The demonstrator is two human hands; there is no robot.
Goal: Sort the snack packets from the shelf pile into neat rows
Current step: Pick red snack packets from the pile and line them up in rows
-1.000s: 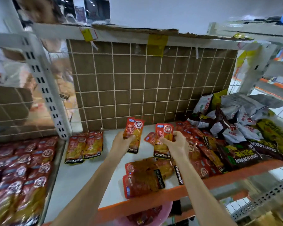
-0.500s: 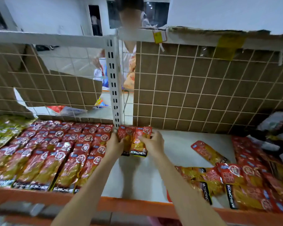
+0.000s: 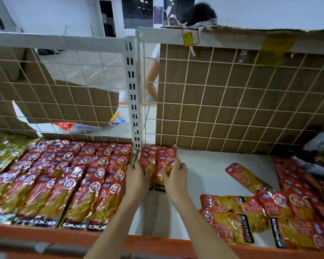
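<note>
1. Both hands sit on a pair of red packets [image 3: 158,165] at the back of the white shelf [image 3: 204,171], against the wire grid [image 3: 223,109].
2. The left hand [image 3: 137,176] lies over the left packet, fingers bent round its edge; the right hand [image 3: 175,176] presses the right packet with curled fingers.
3. The packets lie side by side, long axes running front to back, tops touching the grid.
4. The sorted rows [image 3: 64,184] lie just left, past the upright post [image 3: 134,94], aligned the same way.
5. The loose pile [image 3: 269,217] lies well to the right, nearer the right hand; I judge it the next source.
6. Black strips on the packets read "KONCHEW"; other print is too small to read.
</note>
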